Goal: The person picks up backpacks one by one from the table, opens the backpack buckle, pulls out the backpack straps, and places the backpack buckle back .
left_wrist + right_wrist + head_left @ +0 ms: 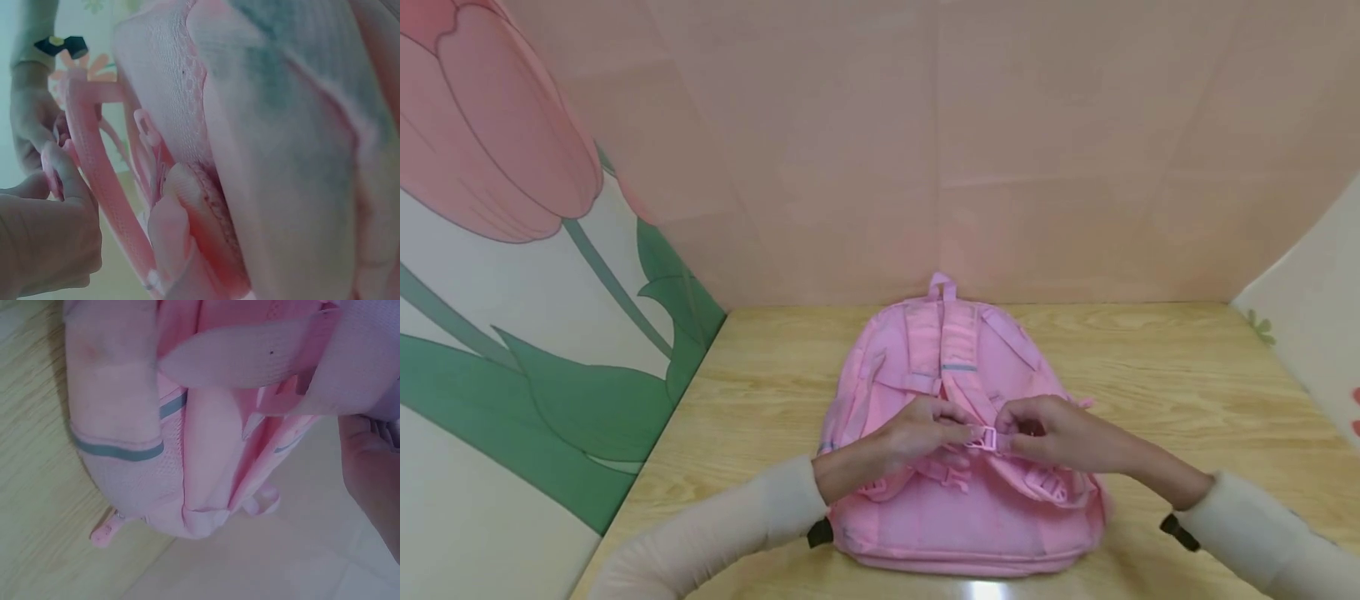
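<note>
A pink backpack (970,517) lies with its strap side up and its top loop away from me. Over its middle, my left hand (925,433) pinches a pink plastic buckle (983,438) between thumb and fingers. From the other side, my right hand (1060,433) grips the webbing close beside that buckle, its fingers curled. In the left wrist view, the left hand (50,237) holds the buckle piece (52,172) with the right hand (34,128) right behind it. A wide pink strap (250,356) crosses the right wrist view.
Another pink buckle (955,479) hangs just below the hands. Two padded shoulder straps (960,333) run up toward the top loop (942,283). The bag lies on a wood-grain table (767,358), with a plain wall (820,167) behind and a tulip-painted wall (497,125) at left.
</note>
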`<action>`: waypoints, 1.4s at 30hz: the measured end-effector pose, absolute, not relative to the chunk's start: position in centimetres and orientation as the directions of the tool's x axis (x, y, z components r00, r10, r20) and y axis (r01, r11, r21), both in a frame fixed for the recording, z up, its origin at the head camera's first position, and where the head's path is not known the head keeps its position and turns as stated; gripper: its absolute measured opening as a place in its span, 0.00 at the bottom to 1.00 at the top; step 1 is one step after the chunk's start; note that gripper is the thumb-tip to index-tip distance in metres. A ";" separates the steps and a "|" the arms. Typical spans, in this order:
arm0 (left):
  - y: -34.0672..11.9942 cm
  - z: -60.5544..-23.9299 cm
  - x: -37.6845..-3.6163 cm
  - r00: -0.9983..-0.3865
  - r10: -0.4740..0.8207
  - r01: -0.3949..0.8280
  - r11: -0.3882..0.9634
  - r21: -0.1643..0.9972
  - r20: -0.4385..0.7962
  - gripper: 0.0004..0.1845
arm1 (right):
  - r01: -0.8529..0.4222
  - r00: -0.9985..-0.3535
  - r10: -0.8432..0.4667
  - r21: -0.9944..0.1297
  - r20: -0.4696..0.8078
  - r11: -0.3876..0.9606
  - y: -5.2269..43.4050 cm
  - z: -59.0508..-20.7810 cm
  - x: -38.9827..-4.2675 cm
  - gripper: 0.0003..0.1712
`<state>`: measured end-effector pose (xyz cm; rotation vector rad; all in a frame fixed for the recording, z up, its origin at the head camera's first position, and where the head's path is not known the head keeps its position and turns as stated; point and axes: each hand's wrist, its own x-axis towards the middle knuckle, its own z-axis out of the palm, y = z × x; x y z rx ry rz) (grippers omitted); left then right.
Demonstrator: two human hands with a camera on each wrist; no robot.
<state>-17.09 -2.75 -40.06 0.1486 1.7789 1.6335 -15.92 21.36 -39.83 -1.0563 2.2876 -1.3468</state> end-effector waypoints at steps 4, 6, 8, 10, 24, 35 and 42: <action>-2.7 -40.0 -17.0 -0.746 0.526 -0.359 0.200 0.912 -0.409 0.10 | -0.335 -0.696 -0.716 -0.902 0.042 0.273 21.5 -39.6 -16.2 0.04; -2.6 -40.0 -17.0 -0.749 0.523 -0.365 0.188 0.912 -0.407 0.10 | -0.268 -0.698 -0.716 -0.924 -0.010 0.274 21.6 -39.5 -16.3 0.06; -2.6 -40.1 -17.0 -0.750 0.523 -0.369 0.176 0.912 -0.405 0.10 | -0.209 -0.695 -0.716 -0.936 -0.062 0.284 21.7 -39.5 -16.3 0.09; -2.5 -40.1 -17.0 -0.746 0.523 -0.389 0.160 0.907 -0.412 0.10 | -0.164 -0.690 -0.717 -0.943 -0.100 0.289 21.7 -39.5 -16.3 0.10; -2.6 -40.4 -16.8 -0.732 0.545 -0.389 0.158 0.908 -0.409 0.09 | -0.098 -0.675 -0.735 -0.980 -0.064 0.176 21.4 -40.3 -15.8 0.11; -2.7 -40.4 -16.6 -0.734 0.548 -0.384 0.151 0.911 -0.401 0.09 | -0.130 -0.646 -0.763 -0.980 -0.031 0.150 21.4 -40.8 -16.1 0.11; -2.8 -40.7 -16.5 -0.718 0.567 -0.399 0.139 0.906 -0.403 0.08 | -0.062 -0.629 -0.770 -0.981 -0.106 0.185 21.5 -40.3 -16.1 0.13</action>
